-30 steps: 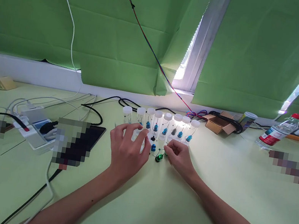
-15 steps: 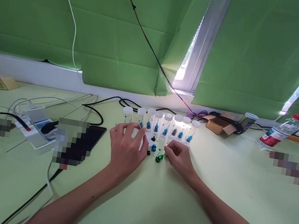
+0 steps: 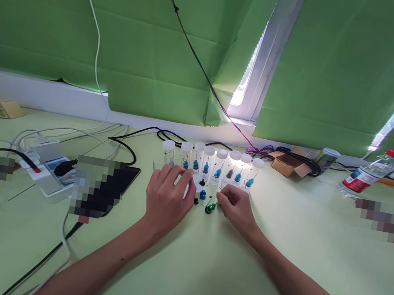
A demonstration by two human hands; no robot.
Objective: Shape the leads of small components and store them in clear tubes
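Observation:
My left hand (image 3: 170,196) is curled low over the table, back up, its fingers bent around a white object (image 3: 195,182) that it mostly hides. With thumb and forefinger together, my right hand (image 3: 237,208) pinches a thin wire end of a small green part with wire leads (image 3: 211,207). Between the hands lie a small blue part (image 3: 203,195) and a little black piece (image 3: 196,201). Another black piece (image 3: 202,182) shows just behind them. Beyond my fingers stands a row of clear tubes with white caps (image 3: 219,164), most with a blue wired part inside.
On the left are a white power strip (image 3: 49,175), a dark phone (image 3: 126,181) and several cables. At the back right stand an open cardboard box (image 3: 288,166), a can (image 3: 327,160) and a red-capped plastic bottle (image 3: 370,173). Green blinds (image 3: 170,61) hang behind the table.
My left fingers have come lower and closer together, and the hand's outer edge has shifted slightly right. My right hand and the green part have stayed almost still.

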